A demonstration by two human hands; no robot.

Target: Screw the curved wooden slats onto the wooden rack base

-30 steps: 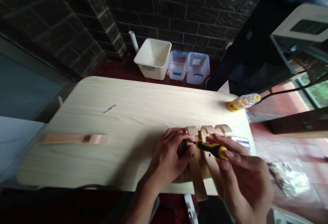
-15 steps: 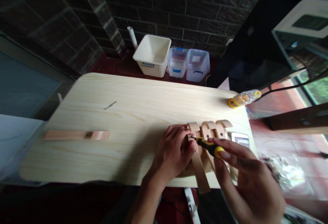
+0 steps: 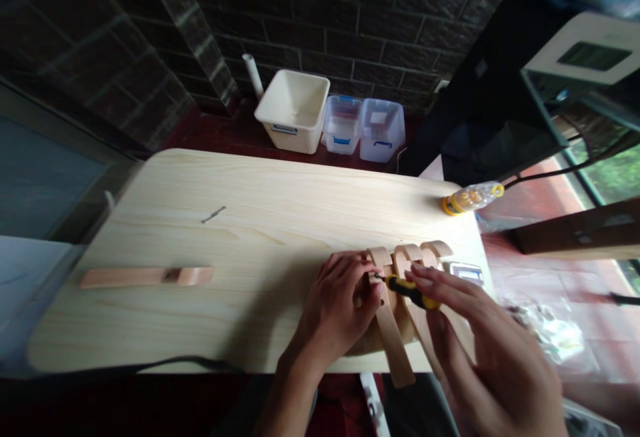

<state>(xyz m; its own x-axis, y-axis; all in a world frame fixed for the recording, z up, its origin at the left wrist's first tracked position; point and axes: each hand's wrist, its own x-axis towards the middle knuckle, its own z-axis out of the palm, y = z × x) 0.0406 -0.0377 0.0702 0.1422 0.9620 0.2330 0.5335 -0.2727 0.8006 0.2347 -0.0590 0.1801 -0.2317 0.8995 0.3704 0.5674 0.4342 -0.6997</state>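
Observation:
My left hand [image 3: 340, 304] grips the near end of a curved bentwood assembly [image 3: 407, 254], whose light wooden slats [image 3: 393, 337] hang down over the table's near edge. My right hand [image 3: 483, 350] pinches a small black-and-yellow screwdriver [image 3: 411, 292], and its thin tip meets the wood beside my left fingers. My fingers hide the exact spot where the tip lands. A separate flat wooden slat [image 3: 145, 277] with a dark notch lies at the left of the pale pine tabletop [image 3: 250, 224]. A small metal pin [image 3: 214, 214] lies on the tabletop.
A phone [image 3: 467, 272] lies just right of the wood, and a plastic bottle [image 3: 473, 198] lies at the far right corner. A crumpled plastic bag [image 3: 553, 334] is on the floor at right. A white basket [image 3: 293, 110] and several clear boxes [image 3: 363, 129] stand beyond the table.
The view has tilted and shifted slightly. My right hand has eased lower and the screwdriver looks a little shorter, with its tip still at the wood. My left hand keeps its hold.

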